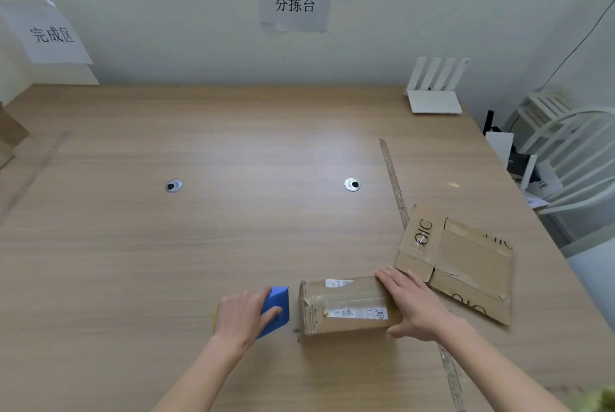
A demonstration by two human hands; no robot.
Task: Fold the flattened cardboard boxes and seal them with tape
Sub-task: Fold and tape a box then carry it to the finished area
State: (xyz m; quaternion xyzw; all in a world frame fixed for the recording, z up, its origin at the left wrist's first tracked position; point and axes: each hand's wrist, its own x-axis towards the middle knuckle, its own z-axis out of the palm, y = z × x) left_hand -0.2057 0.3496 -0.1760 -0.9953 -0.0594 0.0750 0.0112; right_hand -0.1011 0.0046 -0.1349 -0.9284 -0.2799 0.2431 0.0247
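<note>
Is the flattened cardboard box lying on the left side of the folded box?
No, the flattened cardboard box lies to the right of the folded box, partly behind the right hand.

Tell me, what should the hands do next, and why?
Probably bring the blue tape dispenser in the left hand onto the folded box, which the right hand steadies, because its near end looks ragged.
</note>
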